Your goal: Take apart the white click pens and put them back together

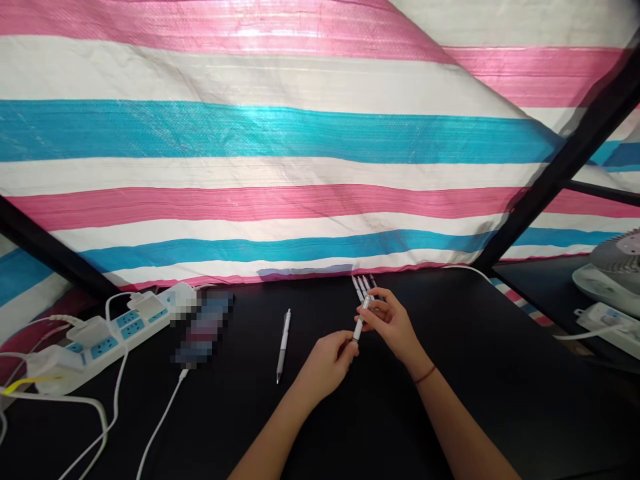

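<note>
Both my hands meet over a black table (450,400) near its back edge. My right hand (393,321) pinches the upper part of a white pen (361,319), held slanted. My left hand (330,363) is curled, with its fingertips closed on the lower end of that same pen. Just behind my right hand lie a few more white pens (363,283) side by side. One separate white pen (283,345) rests on the table to the left of my hands, apart from them.
A white and blue power strip (107,337) with plugs and white cables (160,420) lies at the left. A blurred-out object (203,327) sits beside it. A striped pink, white and blue tarp (280,133) hangs behind. A grey fan (617,263) and another power strip (607,323) are at far right.
</note>
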Available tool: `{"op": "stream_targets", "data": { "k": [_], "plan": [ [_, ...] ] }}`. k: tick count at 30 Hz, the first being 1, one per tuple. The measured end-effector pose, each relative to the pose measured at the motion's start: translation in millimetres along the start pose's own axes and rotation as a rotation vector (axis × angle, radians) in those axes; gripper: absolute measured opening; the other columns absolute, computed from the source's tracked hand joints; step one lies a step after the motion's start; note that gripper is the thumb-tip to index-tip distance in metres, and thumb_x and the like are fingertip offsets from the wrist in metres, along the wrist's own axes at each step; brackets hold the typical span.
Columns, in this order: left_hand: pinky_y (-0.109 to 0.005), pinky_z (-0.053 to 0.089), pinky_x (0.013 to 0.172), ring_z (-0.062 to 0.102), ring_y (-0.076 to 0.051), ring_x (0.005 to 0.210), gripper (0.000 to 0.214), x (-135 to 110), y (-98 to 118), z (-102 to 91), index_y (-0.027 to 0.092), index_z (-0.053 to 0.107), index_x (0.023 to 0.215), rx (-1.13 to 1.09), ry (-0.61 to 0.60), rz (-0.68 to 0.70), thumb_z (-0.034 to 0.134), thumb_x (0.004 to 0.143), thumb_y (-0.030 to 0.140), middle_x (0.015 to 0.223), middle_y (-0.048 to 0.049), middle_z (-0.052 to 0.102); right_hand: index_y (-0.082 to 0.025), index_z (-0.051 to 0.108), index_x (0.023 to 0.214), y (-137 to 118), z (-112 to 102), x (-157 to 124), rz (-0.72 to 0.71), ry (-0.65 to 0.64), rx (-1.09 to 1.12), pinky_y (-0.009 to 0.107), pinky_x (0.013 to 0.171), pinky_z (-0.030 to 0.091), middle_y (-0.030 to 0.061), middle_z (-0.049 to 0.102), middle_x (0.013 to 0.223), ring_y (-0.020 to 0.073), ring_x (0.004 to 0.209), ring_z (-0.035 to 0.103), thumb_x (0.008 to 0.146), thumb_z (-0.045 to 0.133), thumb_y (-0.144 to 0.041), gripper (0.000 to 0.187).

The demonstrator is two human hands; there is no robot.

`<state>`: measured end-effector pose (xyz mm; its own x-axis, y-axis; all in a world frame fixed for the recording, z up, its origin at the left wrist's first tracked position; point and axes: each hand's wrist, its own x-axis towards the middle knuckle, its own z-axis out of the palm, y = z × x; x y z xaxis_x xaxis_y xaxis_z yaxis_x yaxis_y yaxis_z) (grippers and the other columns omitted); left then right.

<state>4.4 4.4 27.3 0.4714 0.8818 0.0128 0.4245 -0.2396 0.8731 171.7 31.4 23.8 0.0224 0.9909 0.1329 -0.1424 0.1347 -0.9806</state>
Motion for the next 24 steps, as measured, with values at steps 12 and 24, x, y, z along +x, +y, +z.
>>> {"op": "stream_targets", "data": {
  "k": [12,24],
  "plan": [
    [-0.024,0.040,0.059,0.053,-0.014,0.060,0.026,0.1,3.8,-1.8,0.018,0.061,0.083,0.016,0.004,-0.018,0.040,0.089,0.032,0.068,0.0001,0.057,-0.025,0.042,0.116,3.7,0.1,2.2,0.027,-0.010,0.032,0.032,0.054,0.058,-0.0016,0.063,0.077,0.0209,0.068,0.068,0.067,0.074,-0.045,0.062],
    [-0.022,0.039,0.055,0.052,-0.011,0.056,0.024,-0.7,1.1,-0.9,0.018,0.059,0.081,-0.032,0.000,0.007,0.040,0.090,0.030,0.068,0.0016,0.056,-0.024,0.047,0.112,3.5,1.6,1.5,-0.027,0.034,0.016,0.030,0.052,0.058,-0.0041,0.060,0.068,0.0172,0.060,0.065,0.068,0.073,-0.044,0.055]
  ]
}}
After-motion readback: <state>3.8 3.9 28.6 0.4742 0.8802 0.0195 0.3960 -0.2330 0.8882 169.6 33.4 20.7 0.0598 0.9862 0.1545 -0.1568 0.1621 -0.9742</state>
